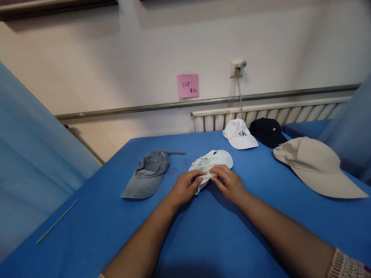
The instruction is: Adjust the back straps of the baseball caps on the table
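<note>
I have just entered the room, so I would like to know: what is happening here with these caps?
A person is handling a pale cap on a blue surface. The left-hand grip and the right-hand grip both pinch its near edge, while its brim points away to the right. A gray cap lies to the left, its strap sticking out. A white cap, a dark cap and a beige cap lie farther right.
</note>
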{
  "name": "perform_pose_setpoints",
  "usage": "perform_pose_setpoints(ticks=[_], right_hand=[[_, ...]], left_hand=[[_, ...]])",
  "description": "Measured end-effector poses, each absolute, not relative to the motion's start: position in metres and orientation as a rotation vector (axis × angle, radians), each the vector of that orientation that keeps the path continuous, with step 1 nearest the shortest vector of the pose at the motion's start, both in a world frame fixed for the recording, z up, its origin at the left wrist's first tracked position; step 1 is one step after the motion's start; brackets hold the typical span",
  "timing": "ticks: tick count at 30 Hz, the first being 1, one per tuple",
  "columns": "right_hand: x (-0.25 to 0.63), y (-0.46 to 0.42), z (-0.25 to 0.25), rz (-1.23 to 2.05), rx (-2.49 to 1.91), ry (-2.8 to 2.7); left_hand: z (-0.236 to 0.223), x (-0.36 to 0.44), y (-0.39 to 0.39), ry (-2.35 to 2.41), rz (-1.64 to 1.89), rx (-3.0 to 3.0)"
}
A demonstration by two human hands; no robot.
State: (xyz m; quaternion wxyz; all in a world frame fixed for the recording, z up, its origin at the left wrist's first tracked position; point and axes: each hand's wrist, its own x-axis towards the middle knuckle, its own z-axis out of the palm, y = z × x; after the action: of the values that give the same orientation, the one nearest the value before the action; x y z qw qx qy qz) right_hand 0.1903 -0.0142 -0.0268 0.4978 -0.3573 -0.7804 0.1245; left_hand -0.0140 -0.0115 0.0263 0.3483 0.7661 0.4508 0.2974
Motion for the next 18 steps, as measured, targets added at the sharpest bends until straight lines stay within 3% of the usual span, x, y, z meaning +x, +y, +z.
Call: perform_pose_setpoints(ticks=[5, 11, 18], right_hand=[[0.1926, -0.0137, -0.0261, 0.305, -0.938, -2.059], [0.1911, -0.0154, -0.0208, 0.24, -1.17, -2.126], [0.191, -0.0129, -0.0207, 0.484, -1.196, -2.053]], left_hand=[[0.0276, -0.0157, -0.0094, 1.084, 0.662, 1.696], [0.0284, -0.0088, -0.0143, 1.106, 0.706, 1.925], [0.0206, -0.0077, -0.0097, 1.087, 0.788, 1.88]])
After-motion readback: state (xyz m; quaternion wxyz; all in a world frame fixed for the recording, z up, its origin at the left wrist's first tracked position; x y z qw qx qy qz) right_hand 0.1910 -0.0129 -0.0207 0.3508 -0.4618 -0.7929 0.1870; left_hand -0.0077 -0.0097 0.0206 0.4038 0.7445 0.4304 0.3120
